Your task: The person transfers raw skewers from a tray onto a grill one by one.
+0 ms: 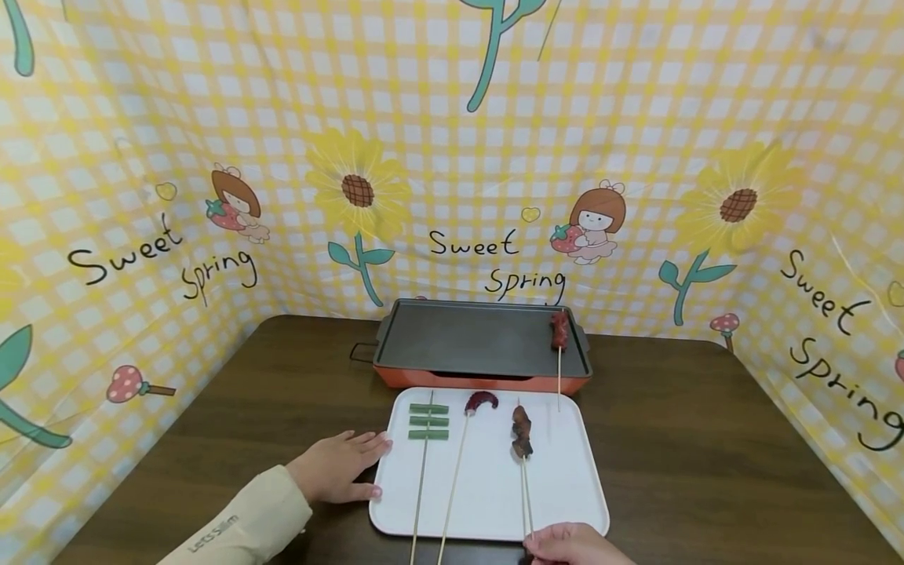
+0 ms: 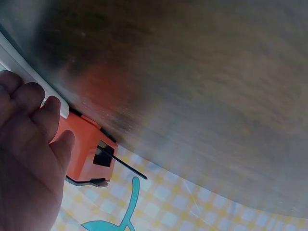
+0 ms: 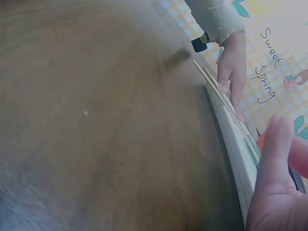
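At the white tray's [image 1: 487, 510] left edge rests my left hand [image 1: 339, 467], fingers extended against the rim. My right hand [image 1: 575, 544] pinches the lower end of a brown meat skewer [image 1: 521, 431] at the near edge; two thin stick lines run down from the meat. To its left lie a skewer with a dark red curled piece, like a tentacle [image 1: 482, 402], and a skewer of green vegetable pieces [image 1: 428, 421]. In the right wrist view, my right thumb and fingers [image 3: 274, 159] are close up, but the pinched stick is hidden.
Behind the tray stands an orange electric griddle [image 1: 466, 337] with a dark plate and wire handle [image 1: 362, 352]. A red meat skewer [image 1: 559, 333] lies on its right side, stick overhanging the tray. Brown table [image 1: 692, 447] surrounds them; a patterned cloth [image 1: 452, 157] hangs behind.
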The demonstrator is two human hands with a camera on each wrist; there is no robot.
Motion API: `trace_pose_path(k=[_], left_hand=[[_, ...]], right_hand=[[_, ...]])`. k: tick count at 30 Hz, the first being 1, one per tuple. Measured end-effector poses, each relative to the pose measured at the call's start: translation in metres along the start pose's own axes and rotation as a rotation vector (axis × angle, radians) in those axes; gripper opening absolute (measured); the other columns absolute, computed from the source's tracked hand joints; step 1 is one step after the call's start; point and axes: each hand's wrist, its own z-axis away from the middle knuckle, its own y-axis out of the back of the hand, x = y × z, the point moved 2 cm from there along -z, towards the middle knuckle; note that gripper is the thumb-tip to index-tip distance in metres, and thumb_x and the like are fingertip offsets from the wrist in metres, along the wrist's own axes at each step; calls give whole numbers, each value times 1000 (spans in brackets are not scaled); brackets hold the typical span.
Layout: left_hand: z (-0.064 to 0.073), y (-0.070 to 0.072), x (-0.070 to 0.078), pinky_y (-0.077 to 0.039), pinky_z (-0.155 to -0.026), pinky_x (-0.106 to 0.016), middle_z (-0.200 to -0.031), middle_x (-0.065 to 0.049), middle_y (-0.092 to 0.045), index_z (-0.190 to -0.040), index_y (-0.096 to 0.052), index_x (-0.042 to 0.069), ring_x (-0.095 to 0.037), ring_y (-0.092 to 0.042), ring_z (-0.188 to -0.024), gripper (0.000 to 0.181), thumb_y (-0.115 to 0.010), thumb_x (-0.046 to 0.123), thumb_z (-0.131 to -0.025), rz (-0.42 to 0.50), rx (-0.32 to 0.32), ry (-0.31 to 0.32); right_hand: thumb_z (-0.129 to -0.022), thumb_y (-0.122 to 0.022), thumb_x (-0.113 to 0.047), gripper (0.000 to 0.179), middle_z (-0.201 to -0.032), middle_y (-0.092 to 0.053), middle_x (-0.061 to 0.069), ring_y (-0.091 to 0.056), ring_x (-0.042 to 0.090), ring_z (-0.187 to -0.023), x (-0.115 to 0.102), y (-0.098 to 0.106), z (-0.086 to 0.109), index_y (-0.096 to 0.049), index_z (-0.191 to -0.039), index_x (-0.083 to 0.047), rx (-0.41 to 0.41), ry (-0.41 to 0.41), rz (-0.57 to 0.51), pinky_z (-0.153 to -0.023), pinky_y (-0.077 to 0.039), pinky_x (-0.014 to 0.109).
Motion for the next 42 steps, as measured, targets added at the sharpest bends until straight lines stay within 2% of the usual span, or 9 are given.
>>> trace_pose_path(k=[3,6,13,18,26,30,37,42], left_hand=[[0,2,1,-35,-105,-49,-144,-14,-46,-140,-48,2,-28,-43,-132,73,-50,57,-92,22,-20,11],[0,3,2,-34,-106,-49,-144,-13,-46,-140,-47,3,-27,-42,-133,72,-53,55,-91,33,-36,28],[0,2,5,-35,-105,-46,-143,-11,-48,-139,-49,4,-25,-44,-132,70,-55,53,-90,-32,-19,27],[0,1,4,-35,-105,-46,-142,-11,-49,-139,-49,3,-25,-45,-131,69,-55,52,-91,-38,-17,24],[0,1,4,-35,-105,-46,-142,-12,-49,-139,-50,4,-26,-44,-131,70,-55,53,-90,-31,-20,28],[-1,0,3,-36,-105,-46,-141,-11,-50,-138,-51,4,-28,-45,-130,70,-54,55,-90,-52,-6,28],[-1,0,2,-37,-104,-46,-140,-10,-51,-138,-52,5,-27,-46,-129,69,-55,54,-90,-83,8,28],[0,1,4,-38,-103,-45,-140,-11,-51,-138,-51,4,-25,-47,-129,68,-55,53,-90,-80,2,9]], right_hand=[[-91,-65,-15,16,-74,-67,-7,-62,0,-68,-3,0,-1,-70,-97,-1,-5,13,-39,-66,-51,15],[-90,-64,-9,19,-76,-68,-4,-64,2,-69,-6,0,-3,-68,-104,5,25,7,-60,-68,-53,16],[-90,-61,-3,23,-75,-67,-1,-65,4,-66,-12,-1,-6,-60,-110,10,67,-4,-82,-65,-53,17],[-87,-62,2,27,-71,-66,-1,-63,4,-61,-14,-1,-5,-57,-111,13,105,13,-43,-61,-52,16],[-82,-63,6,23,-71,-66,0,-60,4,-57,-20,-2,-1,-60,-103,15,169,55,100,-58,-52,17],[-80,-65,8,23,-65,-62,-2,-60,4,-56,-25,-7,3,-58,-100,17,178,105,148,-57,-52,18],[-79,-62,8,28,-63,-62,1,-58,7,-52,-42,-16,8,-56,-105,17,173,160,94,-50,-49,18],[-78,-63,10,32,-63,-63,3,-59,9,-51,-58,-13,3,-55,-108,18,250,205,99,-47,-49,20]])
